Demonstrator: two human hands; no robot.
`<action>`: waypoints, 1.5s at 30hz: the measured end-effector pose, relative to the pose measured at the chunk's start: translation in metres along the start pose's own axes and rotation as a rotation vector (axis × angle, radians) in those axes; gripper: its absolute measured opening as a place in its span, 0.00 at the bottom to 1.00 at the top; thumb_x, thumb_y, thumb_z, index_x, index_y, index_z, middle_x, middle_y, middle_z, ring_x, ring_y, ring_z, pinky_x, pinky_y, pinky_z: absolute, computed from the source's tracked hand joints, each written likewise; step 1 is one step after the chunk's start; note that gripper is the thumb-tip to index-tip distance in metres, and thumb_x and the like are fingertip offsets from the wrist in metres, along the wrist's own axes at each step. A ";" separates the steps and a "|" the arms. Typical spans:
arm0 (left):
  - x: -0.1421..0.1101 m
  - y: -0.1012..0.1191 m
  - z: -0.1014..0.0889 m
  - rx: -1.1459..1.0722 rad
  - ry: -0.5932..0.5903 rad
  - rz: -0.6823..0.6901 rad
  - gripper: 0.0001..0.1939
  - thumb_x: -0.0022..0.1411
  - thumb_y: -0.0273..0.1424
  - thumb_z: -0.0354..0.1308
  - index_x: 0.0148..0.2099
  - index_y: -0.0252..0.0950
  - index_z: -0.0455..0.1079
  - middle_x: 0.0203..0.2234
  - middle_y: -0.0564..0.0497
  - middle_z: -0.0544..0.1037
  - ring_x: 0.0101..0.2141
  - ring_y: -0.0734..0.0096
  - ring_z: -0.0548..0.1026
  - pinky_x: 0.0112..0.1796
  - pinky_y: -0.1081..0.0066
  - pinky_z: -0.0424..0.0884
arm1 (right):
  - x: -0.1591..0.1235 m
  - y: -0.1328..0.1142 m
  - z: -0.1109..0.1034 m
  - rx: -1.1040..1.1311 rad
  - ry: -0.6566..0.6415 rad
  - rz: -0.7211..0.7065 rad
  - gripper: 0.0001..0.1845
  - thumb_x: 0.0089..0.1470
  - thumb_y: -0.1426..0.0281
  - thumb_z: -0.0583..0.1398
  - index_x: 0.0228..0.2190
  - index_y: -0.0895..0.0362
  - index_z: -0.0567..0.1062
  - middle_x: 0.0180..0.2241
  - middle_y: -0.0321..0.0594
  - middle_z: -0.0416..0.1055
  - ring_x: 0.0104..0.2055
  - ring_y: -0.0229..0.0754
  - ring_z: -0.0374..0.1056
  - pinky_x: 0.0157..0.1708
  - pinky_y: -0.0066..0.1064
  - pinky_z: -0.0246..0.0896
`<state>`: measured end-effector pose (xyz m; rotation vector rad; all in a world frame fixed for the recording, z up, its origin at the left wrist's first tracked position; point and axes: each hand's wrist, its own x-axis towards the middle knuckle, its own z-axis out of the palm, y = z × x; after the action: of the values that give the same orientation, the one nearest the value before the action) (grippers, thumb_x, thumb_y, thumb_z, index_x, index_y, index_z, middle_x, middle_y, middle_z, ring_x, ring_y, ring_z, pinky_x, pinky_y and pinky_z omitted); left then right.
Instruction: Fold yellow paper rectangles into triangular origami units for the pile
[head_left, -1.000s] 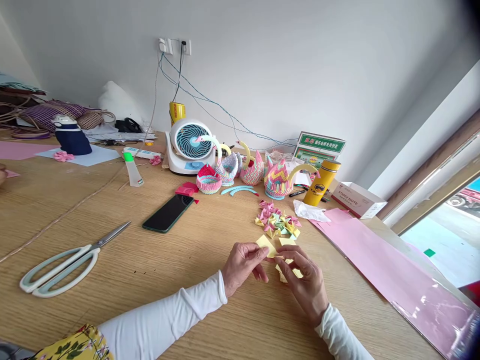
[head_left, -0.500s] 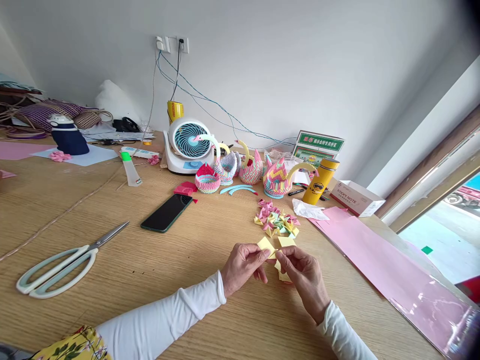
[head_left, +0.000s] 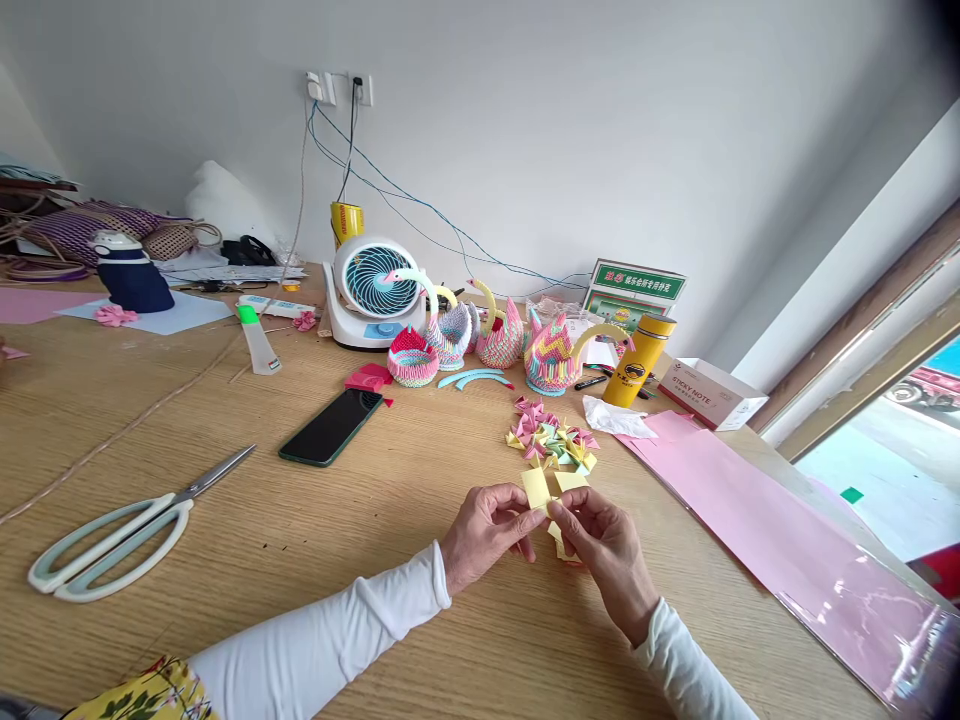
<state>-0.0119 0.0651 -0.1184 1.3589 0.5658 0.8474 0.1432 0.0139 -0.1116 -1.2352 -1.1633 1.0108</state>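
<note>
Between my two hands is a small piece of yellow paper point(head_left: 535, 489), standing up from the fingertips. My left hand point(head_left: 486, 532) pinches its lower left side between thumb and fingers. My right hand point(head_left: 606, 545) is closed on its lower right edge, thumb close to the left thumb. Other yellow paper pieces point(head_left: 572, 481) lie on the table just behind and beneath the right fingers, partly hidden. Beyond the hands is a pile of folded paper pieces point(head_left: 551, 437) in pink, yellow and green.
Scissors point(head_left: 142, 540) and a phone point(head_left: 332, 427) lie to the left. Folded-paper swans point(head_left: 551, 355) stand at the back beside a fan point(head_left: 377, 290). A yellow bottle point(head_left: 639, 362), a sticky note box point(head_left: 712, 392) and pink sheets point(head_left: 757, 510) are on the right. A glue bottle point(head_left: 259, 342) stands at back left.
The yellow paper in my fingers has turned more upright and shows more of its flat face. Both hands stay in nearly the same place. The view has shifted slightly.
</note>
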 end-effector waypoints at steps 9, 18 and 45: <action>0.001 0.003 0.002 -0.079 0.013 -0.016 0.18 0.53 0.44 0.60 0.33 0.32 0.65 0.21 0.54 0.70 0.20 0.72 0.74 0.16 0.78 0.66 | 0.000 -0.002 0.002 0.086 -0.032 0.034 0.18 0.47 0.56 0.65 0.27 0.58 0.70 0.19 0.30 0.61 0.17 0.29 0.54 0.16 0.22 0.47; 0.001 0.006 0.002 -0.134 0.048 -0.038 0.17 0.53 0.39 0.62 0.35 0.29 0.67 0.21 0.52 0.73 0.19 0.74 0.74 0.17 0.79 0.66 | -0.001 -0.004 0.004 0.084 -0.051 0.056 0.19 0.46 0.56 0.65 0.26 0.58 0.68 0.19 0.28 0.60 0.17 0.28 0.53 0.16 0.22 0.48; -0.001 0.011 0.003 -0.205 0.038 -0.072 0.17 0.53 0.39 0.63 0.36 0.29 0.67 0.25 0.51 0.74 0.21 0.74 0.75 0.19 0.78 0.69 | -0.002 0.003 0.002 -0.047 -0.088 -0.001 0.19 0.50 0.56 0.63 0.25 0.58 0.67 0.16 0.30 0.61 0.17 0.30 0.54 0.16 0.23 0.48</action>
<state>-0.0124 0.0620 -0.1074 1.1323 0.5389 0.8495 0.1415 0.0127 -0.1149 -1.2375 -1.2618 1.0517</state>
